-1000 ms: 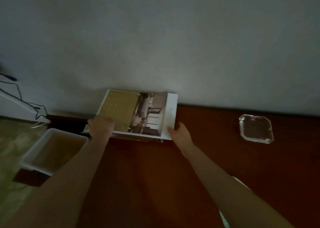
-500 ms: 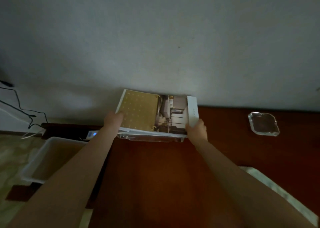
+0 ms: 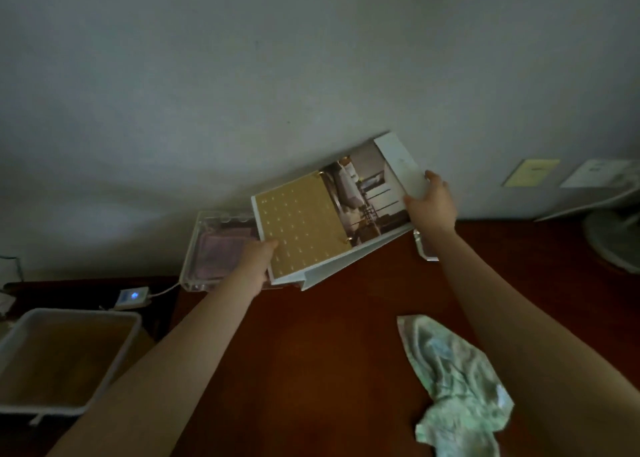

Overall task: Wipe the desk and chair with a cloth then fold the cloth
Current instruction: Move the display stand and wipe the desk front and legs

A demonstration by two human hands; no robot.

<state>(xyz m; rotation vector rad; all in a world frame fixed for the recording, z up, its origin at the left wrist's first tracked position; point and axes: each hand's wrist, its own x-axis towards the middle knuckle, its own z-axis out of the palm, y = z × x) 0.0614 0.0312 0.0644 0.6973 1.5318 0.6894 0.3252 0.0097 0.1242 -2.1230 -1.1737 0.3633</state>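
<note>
A white ring binder [image 3: 332, 214], open at a gold dotted page and a photograph page, is held tilted above the back of the dark reddish-brown wooden desk [image 3: 329, 352]. Its near left corner is gripped by the left hand [image 3: 258, 262], and its far right edge is pinched by the right hand [image 3: 433, 203], thumb on top. Part of a clear acrylic tray [image 3: 214, 248] at the desk's back left corner is overlapped by the raised binder.

The pale green crumpled cloth [image 3: 457, 380] lies on the desk near the front right, beside the right forearm, and is touched by neither hand. The step in hand is judged to be clearing, so that the surface beneath the binder can be reached. Whether any of the desk is already wiped cannot be told in the dim light. No chair is in view, and the cloth is plainly not folded. Most of the task is therefore judged to remain: the wiping of the desk, the chair, then the folding.
</note>
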